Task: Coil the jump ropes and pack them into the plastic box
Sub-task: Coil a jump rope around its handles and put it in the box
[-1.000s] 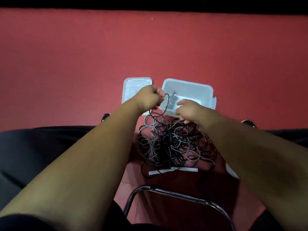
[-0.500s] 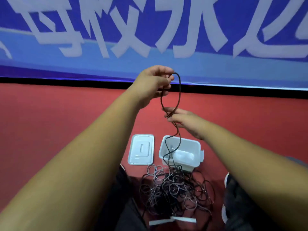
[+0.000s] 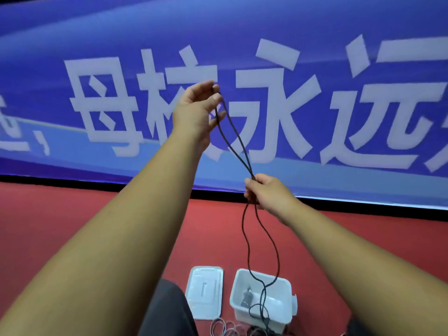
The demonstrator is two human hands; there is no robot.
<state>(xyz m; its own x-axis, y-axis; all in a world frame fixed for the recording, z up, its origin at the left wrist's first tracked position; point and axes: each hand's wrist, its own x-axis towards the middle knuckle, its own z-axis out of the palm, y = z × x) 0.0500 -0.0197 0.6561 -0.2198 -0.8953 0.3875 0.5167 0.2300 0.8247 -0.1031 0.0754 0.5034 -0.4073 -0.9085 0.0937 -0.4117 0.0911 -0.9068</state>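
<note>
Your left hand (image 3: 197,110), raised high, pinches the top of a thin black jump rope (image 3: 248,253) in its fingertips. Your right hand (image 3: 266,192), lower, grips both strands together. The doubled cord hangs slack across the open plastic box (image 3: 244,318) on the red floor. The lid (image 3: 204,292) lies just left of the box, and tangled loops (image 3: 224,329) sit nearer you.

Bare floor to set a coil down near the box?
Free: red floor between the black wall strip and the lid and plastic box; also right of the box. Crowded: rope tangle at the box's near side, where the held jump rope hangs down.
</note>
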